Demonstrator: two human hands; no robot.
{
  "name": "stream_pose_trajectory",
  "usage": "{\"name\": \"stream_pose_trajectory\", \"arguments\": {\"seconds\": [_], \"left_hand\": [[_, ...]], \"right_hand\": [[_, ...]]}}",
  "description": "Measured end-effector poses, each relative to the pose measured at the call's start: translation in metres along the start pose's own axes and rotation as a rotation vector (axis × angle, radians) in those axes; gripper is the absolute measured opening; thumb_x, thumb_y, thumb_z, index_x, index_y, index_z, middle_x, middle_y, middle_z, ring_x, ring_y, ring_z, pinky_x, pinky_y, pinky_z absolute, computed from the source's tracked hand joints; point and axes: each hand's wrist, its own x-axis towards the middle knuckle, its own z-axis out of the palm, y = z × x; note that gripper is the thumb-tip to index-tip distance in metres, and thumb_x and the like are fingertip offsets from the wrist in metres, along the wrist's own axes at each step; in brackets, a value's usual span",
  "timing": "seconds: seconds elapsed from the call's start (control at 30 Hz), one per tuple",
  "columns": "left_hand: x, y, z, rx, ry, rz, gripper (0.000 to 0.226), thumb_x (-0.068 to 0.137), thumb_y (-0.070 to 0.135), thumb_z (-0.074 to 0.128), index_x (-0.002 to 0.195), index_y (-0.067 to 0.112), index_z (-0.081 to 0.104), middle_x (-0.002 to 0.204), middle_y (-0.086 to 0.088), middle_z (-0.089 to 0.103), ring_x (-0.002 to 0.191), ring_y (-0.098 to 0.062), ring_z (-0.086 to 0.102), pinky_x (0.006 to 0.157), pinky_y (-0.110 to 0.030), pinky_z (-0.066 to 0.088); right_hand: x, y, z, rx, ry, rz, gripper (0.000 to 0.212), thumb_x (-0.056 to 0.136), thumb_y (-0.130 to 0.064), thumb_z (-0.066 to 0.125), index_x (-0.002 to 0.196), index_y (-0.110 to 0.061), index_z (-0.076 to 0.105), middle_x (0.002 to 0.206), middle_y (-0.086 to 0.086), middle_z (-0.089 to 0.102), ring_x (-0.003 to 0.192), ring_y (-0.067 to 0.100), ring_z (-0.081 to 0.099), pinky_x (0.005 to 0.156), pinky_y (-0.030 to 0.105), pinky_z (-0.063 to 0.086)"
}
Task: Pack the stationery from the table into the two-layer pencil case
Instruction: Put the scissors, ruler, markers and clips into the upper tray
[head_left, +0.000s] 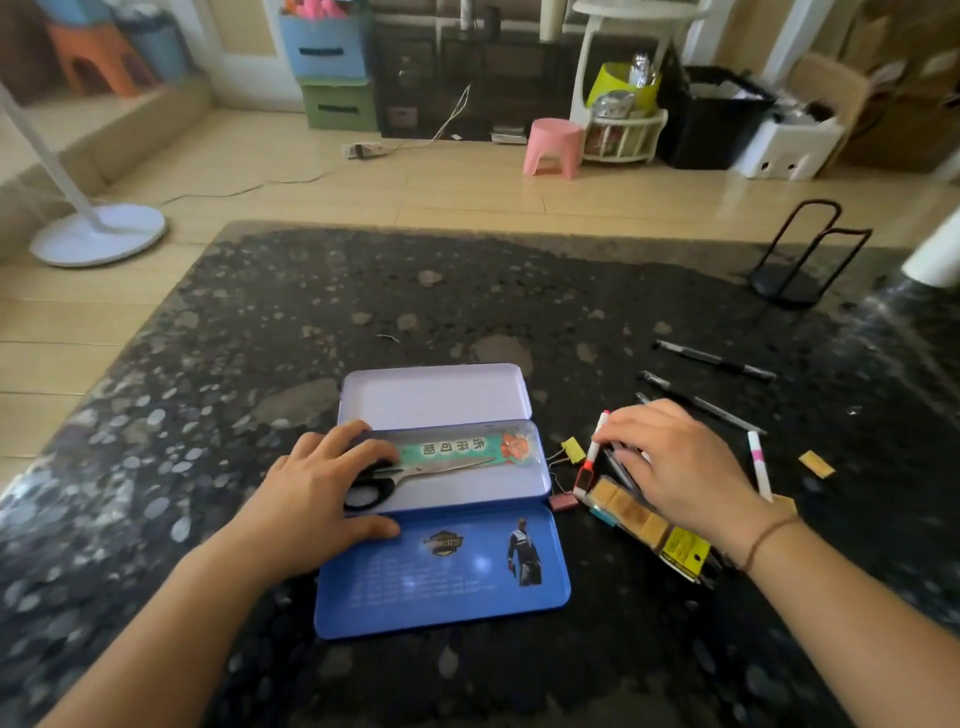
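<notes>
Right hand (670, 457) grip pinching red-white pen (589, 454), upright-tilted, left hand (322, 483) flat on scissors (415, 475), blades pointing right

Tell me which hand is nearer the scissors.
Left. The left hand rests on the handles of the scissors in the pencil case; the right hand is off to their right, over the pens.

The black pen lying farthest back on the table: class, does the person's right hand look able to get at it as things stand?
Probably yes. The black pen lies in the open on the table, beyond the right hand, with nothing on top of it. That hand, though, is busy at a red and white pen.
</notes>
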Motion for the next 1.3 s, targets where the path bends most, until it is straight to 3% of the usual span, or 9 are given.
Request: {"name": "stream_pose_trajectory", "arguments": {"seconds": [0.17, 0.33, 0.5, 0.7, 0.77, 0.83, 0.93, 1.07, 1.3], "left_hand": [[-0.003, 0.006, 0.003, 0.0, -0.044, -0.056, 0.109, 0.045, 0.103, 0.01, 0.142, 0.055, 0.016, 0.156, 0.013, 0.0, 0.141, -0.023, 0.008, 0.112, -0.05, 0.019], [0.007, 0.01, 0.006, -0.103, 0.193, -0.029, 0.062, 0.074, 0.075, 0.025, 0.117, 0.044, 0.058, 0.146, 0.01, 0.036, 0.134, -0.023, 0.025, 0.104, -0.053, 0.026], [0.013, 0.013, 0.008, -0.136, 0.17, -0.005, 0.022, 0.085, 0.049, 0.059, 0.106, 0.044, 0.064, 0.141, 0.014, 0.04, 0.131, -0.018, 0.026, 0.105, -0.047, 0.02], [0.013, 0.013, 0.006, -0.151, 0.145, -0.017, 0.023, 0.088, 0.043, 0.059, 0.111, 0.044, 0.061, 0.144, 0.014, 0.037, 0.136, -0.016, 0.022, 0.11, -0.046, 0.015], [0.012, 0.014, 0.004, -0.192, 0.262, 0.037, 0.04, 0.085, 0.059, 0.052, 0.121, 0.043, 0.056, 0.142, 0.016, 0.041, 0.136, -0.014, 0.025, 0.11, -0.043, 0.019], [0.01, 0.019, -0.005, -0.454, 0.308, 0.056, 0.052, 0.082, 0.069, 0.05, 0.126, 0.041, 0.053, 0.132, 0.022, 0.05, 0.127, -0.005, 0.04, 0.107, -0.031, 0.033], [0.009, 0.029, -0.018, -0.879, 0.279, 0.032, 0.037, 0.083, 0.046, 0.064, 0.116, 0.031, 0.063, 0.105, 0.015, 0.068, 0.098, -0.005, 0.064, 0.085, -0.025, 0.054], [0.015, 0.021, -0.012, -0.633, 0.415, 0.002, 0.012, 0.086, 0.016, 0.07, 0.094, 0.024, 0.072, 0.09, 0.017, 0.068, 0.088, 0.0, 0.063, 0.074, -0.014, 0.052], [0.023, -0.002, 0.01, -0.32, 0.447, 0.002, 0.024, 0.075, 0.024, 0.078, 0.096, 0.031, 0.069, 0.105, 0.017, 0.061, 0.099, -0.016, 0.052, 0.089, -0.046, 0.045]], "right_hand": [[0.032, -0.001, 0.005, -0.179, -0.221, -0.039, 0.025, 0.091, -0.025, 0.054, 0.111, -0.035, 0.066, 0.12, -0.021, 0.057, 0.113, 0.01, 0.046, 0.093, 0.033, 0.044], [0.035, -0.003, 0.001, -0.289, -0.273, -0.166, 0.015, 0.09, -0.032, 0.056, 0.103, -0.038, 0.06, 0.116, -0.022, 0.054, 0.11, 0.009, 0.044, 0.087, 0.028, 0.04], [0.031, 0.007, -0.016, -0.355, -0.233, -0.305, 0.014, 0.079, -0.033, 0.067, 0.087, -0.036, 0.056, 0.102, -0.021, 0.059, 0.106, 0.011, 0.05, 0.082, 0.029, 0.04], [0.025, 0.007, -0.029, -0.148, 0.001, -0.23, 0.019, 0.079, -0.023, 0.073, 0.086, -0.032, 0.058, 0.08, -0.019, 0.055, 0.08, 0.011, 0.054, 0.071, 0.03, 0.041], [0.029, -0.018, -0.023, -0.028, 0.044, -0.191, 0.02, 0.078, -0.025, 0.076, 0.087, -0.032, 0.059, 0.078, -0.02, 0.055, 0.074, 0.008, 0.052, 0.066, 0.03, 0.041], [0.035, -0.051, -0.013, 0.092, 0.052, -0.203, 0.014, 0.079, -0.029, 0.074, 0.087, -0.031, 0.062, 0.081, -0.017, 0.06, 0.074, 0.007, 0.055, 0.065, 0.029, 0.045], [0.046, -0.096, 0.008, 0.182, 0.07, -0.254, 0.014, 0.079, -0.029, 0.073, 0.088, -0.027, 0.063, 0.086, -0.013, 0.064, 0.076, 0.007, 0.058, 0.067, 0.025, 0.045], [0.055, -0.114, 0.038, 0.253, 0.068, -0.155, 0.014, 0.08, -0.025, 0.073, 0.09, -0.025, 0.063, 0.089, -0.011, 0.061, 0.08, 0.008, 0.056, 0.069, 0.024, 0.049], [0.064, -0.105, 0.062, 0.094, 0.153, -0.087, 0.016, 0.073, -0.028, 0.078, 0.084, -0.028, 0.066, 0.082, -0.014, 0.065, 0.081, 0.01, 0.048, 0.069, 0.031, 0.043]]}}
